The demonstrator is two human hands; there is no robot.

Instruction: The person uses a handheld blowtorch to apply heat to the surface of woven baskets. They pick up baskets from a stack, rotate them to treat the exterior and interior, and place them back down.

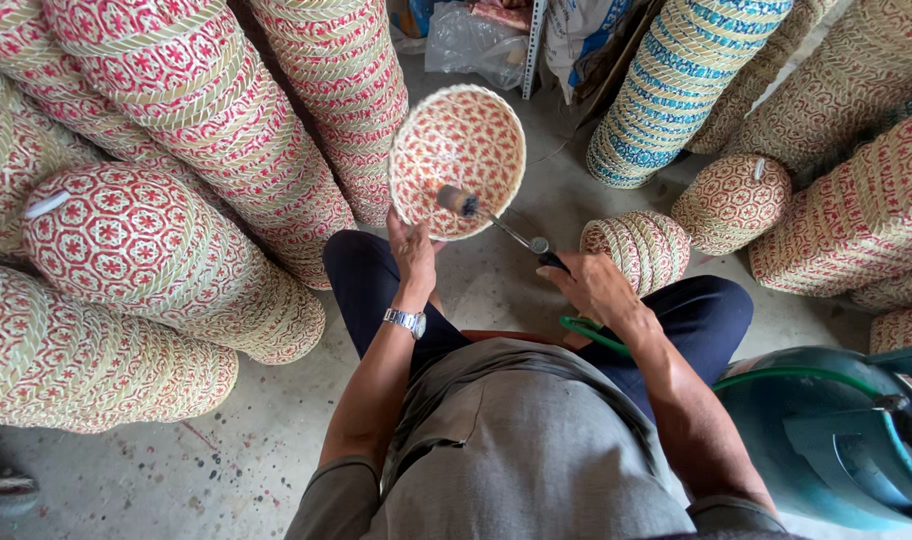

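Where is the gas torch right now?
In the head view the gas torch is at centre, gripped by the right hand, its nozzle inside the red-patterned woven bowl that the left hand holds up.

gas cylinder (836, 440) cut off at right edge; left fingers (408, 232) hidden behind woven bowl (457, 160).

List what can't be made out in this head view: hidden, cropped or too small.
- Left hand: fingers hidden behind the woven bowl.
- Torch: grip buried in the right hand; any flame at the nozzle is too small to tell.
- Green hose: passes behind the right forearm.
- Gas cylinder: cropped by the right and bottom edges.
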